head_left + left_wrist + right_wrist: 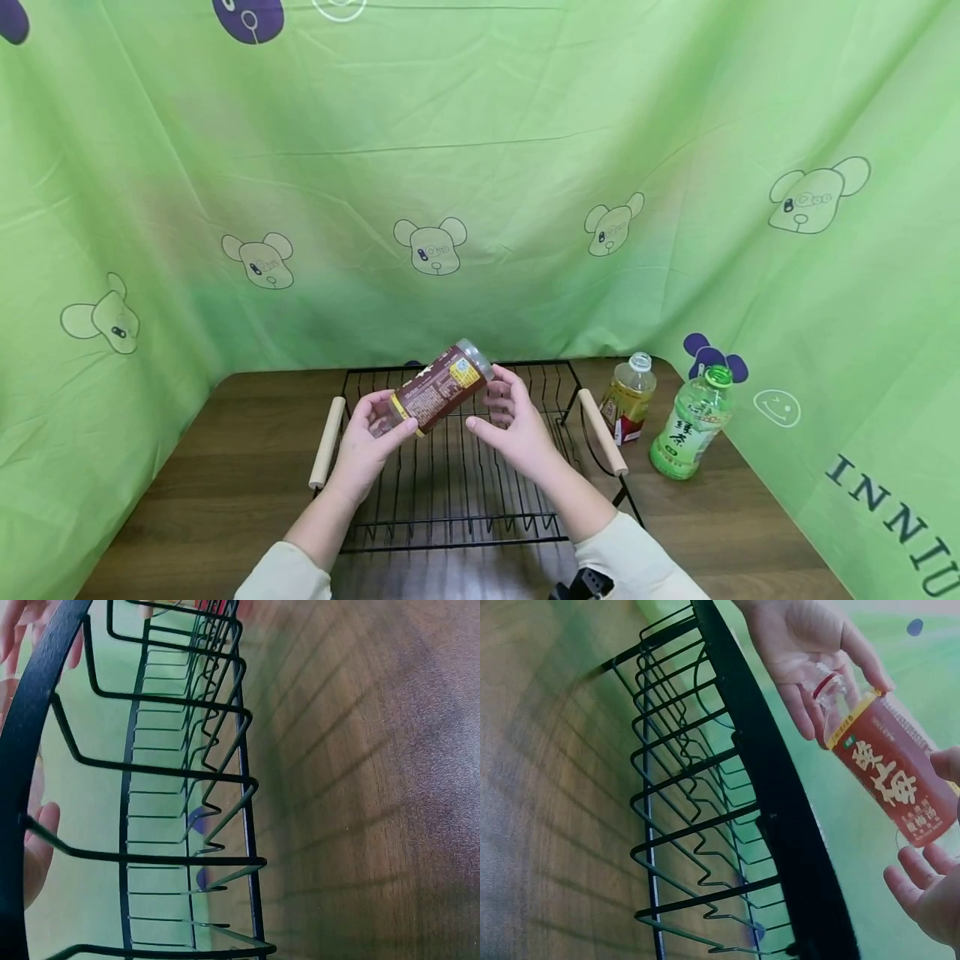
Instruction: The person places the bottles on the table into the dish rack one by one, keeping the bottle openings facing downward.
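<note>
A clear plastic bottle with a dark red label and yellow band is held tilted above a black wire rack. My left hand grips it by the neck end, fingers and thumb around the clear plastic. In the right wrist view the bottle's label shows large pale characters, and no cap is seen on the neck. My right hand is beside the base end, fingers spread and loosely bent, fingertips right at the base. Rack bars hide much of both hands in the left wrist view.
The rack has wooden handles at both sides and stands on a brown wooden table. Right of it stand a bottle with a yellow and red label and a green tea bottle. A green printed cloth hangs behind.
</note>
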{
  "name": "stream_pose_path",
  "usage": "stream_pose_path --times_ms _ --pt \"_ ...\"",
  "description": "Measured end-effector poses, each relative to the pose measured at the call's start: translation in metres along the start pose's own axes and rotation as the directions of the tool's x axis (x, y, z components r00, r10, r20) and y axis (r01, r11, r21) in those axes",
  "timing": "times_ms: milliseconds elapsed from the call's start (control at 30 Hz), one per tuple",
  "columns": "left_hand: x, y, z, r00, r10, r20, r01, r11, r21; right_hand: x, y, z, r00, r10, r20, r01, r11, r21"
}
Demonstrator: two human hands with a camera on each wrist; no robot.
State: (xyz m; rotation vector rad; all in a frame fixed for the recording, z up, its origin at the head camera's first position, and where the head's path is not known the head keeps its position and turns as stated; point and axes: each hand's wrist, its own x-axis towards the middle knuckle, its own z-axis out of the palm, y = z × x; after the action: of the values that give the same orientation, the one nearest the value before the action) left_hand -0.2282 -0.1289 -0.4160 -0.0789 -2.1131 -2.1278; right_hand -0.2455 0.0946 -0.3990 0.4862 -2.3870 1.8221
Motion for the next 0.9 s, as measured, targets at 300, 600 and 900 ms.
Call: stream_pose_path --times_ms 300,600,900 --pt "-0.007 -0.005 0.011 0.986 -0.08 0.146 0.073 0.996 0.051 0.007 -0.007 0.004 1.0 -0.004 -0.024 0.004 1.0 0.028" --pt "-0.009 -0.008 0.022 0.979 -0.081 0.187 0.068 0.995 0.076 0.011 -0.013 0.013 0.999 0.02 -0.05 -0.02 1.0 0.011" --pt "-0.009 -0.012 0.026 0.979 -0.042 0.199 0.017 0.992 0.127 0.014 -0.01 0.019 0.994 0.077 -0.073 -0.08 0.996 -0.042"
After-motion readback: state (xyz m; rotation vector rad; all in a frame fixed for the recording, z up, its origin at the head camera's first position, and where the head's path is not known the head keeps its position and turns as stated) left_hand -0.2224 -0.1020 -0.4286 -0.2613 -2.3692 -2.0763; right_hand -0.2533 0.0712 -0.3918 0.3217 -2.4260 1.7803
